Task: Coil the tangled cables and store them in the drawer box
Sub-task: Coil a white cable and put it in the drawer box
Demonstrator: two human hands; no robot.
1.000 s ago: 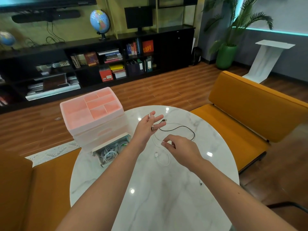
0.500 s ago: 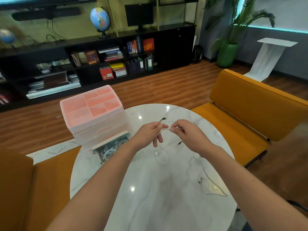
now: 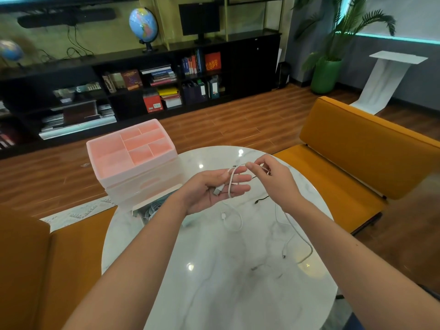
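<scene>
— White marble, that was the table (image 3: 214, 282) we worked over, with mustard-orange seats (image 3: 357, 158) on both sides of it.

— And on its far left edge we had the pink drawer box (image 3: 133, 160), its bottom drawer (image 3: 152, 208) pulled open with pale coiled cables lying inside.

— Our left hand (image 3: 212, 189) was palm up above the table, fingers nearly straight, a white cable (image 3: 230, 184) looped over them and its USB plug (image 3: 217, 191) lying in the palm.

— Our right hand (image 3: 273, 177) was just beside it, thumb and forefinger pinching that same white cable at the left fingertips, the other fingers loosely curled.

— From there the cable trailed down past the right wrist onto the table, ending near the right edge.

— A second white cable (image 3: 234, 222) lay in a small loop below the left hand, and a black cable (image 3: 262, 200) lay between the hands, partly hidden.
</scene>
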